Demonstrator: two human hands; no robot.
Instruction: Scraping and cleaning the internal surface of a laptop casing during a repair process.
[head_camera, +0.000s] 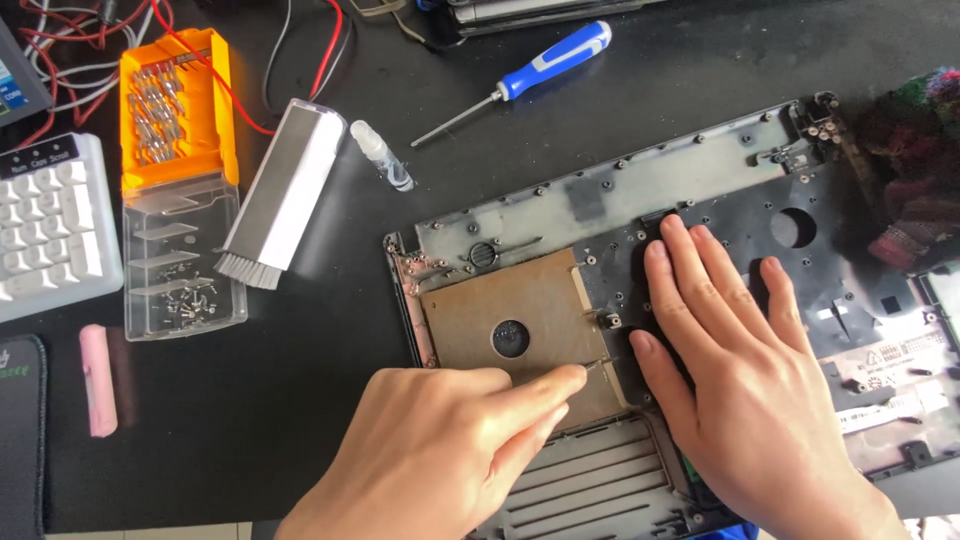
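- The left hand (440, 450) is reaching in from the bottom edge, with its fingers (555, 385) pinched together on a thin metal tool tip (600, 364); how much of the tool is lying inside the hand cannot be told.
- That tip is pointing at the right edge of the brown square panel (510, 335), near a small screw post.
- The right hand (745, 370) is lying flat and open on the dark laptop base cover (700, 190), fingers spread and gripping nothing, pressing down just beside the brown panel.
- The cover is sitting upside down on the black surface (300, 380), taking up the right half of the view, with its vented section lying under both wrists.
- A blue-handled screwdriver (520, 75) is lying on the surface above the cover, well apart from both hands.
- A small clear spray bottle (382, 155) is lying near the cover's upper left corner.
- A grey brush with white bristles (280, 195) is lying beside that bottle.
- An orange bit holder (178, 105) is standing over a clear plastic tray (185, 265) with small screws in it.
- A white keypad (50, 225) is sitting at the left edge, and a pink stick-shaped thing (97, 380) is lying below it.
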